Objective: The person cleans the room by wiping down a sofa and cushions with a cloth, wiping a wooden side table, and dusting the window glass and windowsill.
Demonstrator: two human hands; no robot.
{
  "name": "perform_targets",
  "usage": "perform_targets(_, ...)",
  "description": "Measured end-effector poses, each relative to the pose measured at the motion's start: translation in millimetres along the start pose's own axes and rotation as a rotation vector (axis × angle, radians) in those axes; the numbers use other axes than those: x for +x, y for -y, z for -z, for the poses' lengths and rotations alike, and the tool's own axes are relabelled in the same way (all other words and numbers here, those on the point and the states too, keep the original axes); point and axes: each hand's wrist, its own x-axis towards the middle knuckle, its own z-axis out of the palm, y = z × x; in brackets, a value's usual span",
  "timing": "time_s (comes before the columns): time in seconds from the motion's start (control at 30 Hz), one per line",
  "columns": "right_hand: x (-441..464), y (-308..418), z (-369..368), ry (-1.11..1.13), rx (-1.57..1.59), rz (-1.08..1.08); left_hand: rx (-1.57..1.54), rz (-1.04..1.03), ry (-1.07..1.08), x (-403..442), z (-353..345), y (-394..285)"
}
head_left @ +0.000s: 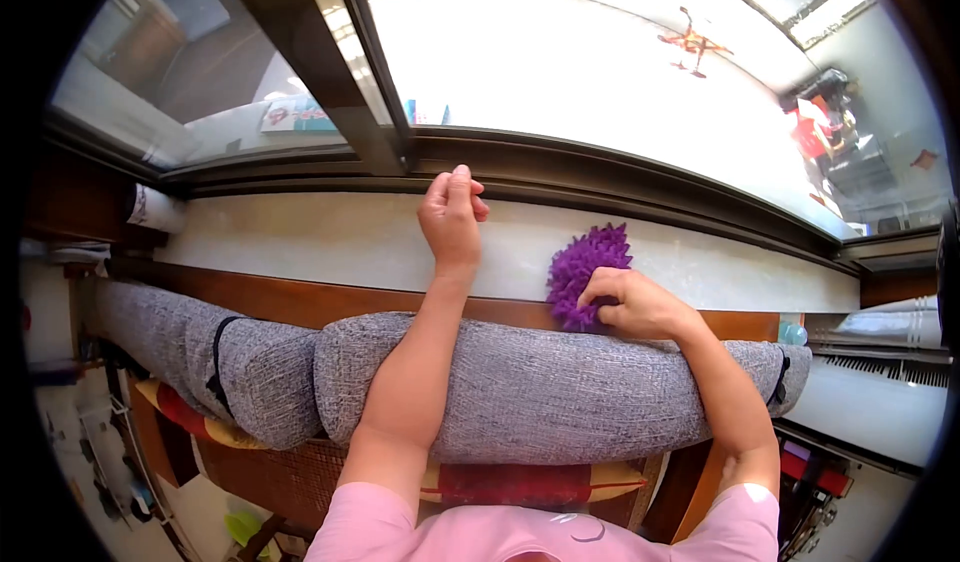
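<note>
A purple chenille cleaning mitt (585, 267) with shaggy strands lies on the pale window sill (350, 237), at the inner edge by the sofa back. My right hand (640, 302) grips its near side, fingers curled into the strands. My left hand (455, 220) is closed in a loose fist above the sill, close to the dark sliding-window track (560, 177). Nothing shows in that fist. Both forearms reach across the grey woven sofa cushions (570, 392).
At the left, a sliding window panel (200, 62) stands beside the open gap. A rolled white item (155, 208) sits at the sill's left end. Beyond the window are a bright floor and an orange rack (695, 42). A keyboard (890, 370) is at the right.
</note>
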Motion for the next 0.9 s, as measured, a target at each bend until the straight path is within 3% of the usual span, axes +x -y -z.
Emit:
perform_targets(0.17, 7.4, -7.9, -17.7, -0.136, -0.128, -0.011, 0.001, -0.072, 0.059, -9.7, -6.8, -11.9)
perform_targets(0.27, 7.7, -19.6, -23.1, -0.192, -0.15, -0.034, 0.192, -0.266, 0.104, -22.1, -8.9, -19.6)
perform_targets(0.33, 9.1, -34.1, -24.0, -0.254, -0.174, -0.031, 0.386, -0.519, 0.227, -39.0, -6.7, -34.9)
perform_targets(0.43, 3.6, -40.1, -23.7, -0.309, -0.141, -0.099, 0.407, -0.562, 0.388, -73.6, 14.8, -95.0)
perform_targets(0.5, -2.5, -39.7, -24.1, -0.323, -0.113, -0.145, 0.509, -0.783, 0.349, -80.0, 51.7, -140.0)
perform_targets(0.57, -6.5, -37.8, -23.4, -0.31, -0.144, -0.143, 0.74, -0.952, 0.178, -65.6, 115.2, -182.5)
perform_targets(0.67, 4.0, -49.3, -16.8, -0.259, -0.198, -0.156, 1.136, -0.89, -0.186, -18.8, 228.4, -222.2)
perform_targets(0.77, 25.6, 1.0, -3.9, 0.059, -0.315, -0.355, 1.319, -0.761, -0.24, 8.9, 321.1, -184.0)
perform_targets(0.83, 58.8, 30.7, -16.2, 0.168, -0.378, -0.169, 1.462, -0.705, -0.115, 9.3, 358.7, -138.1)
perform_targets(0.9, 106.4, 78.0, -43.8, 0.215, -0.349, -0.035, 1.425, -0.705, -0.183, 18.7, 351.1, -137.8)
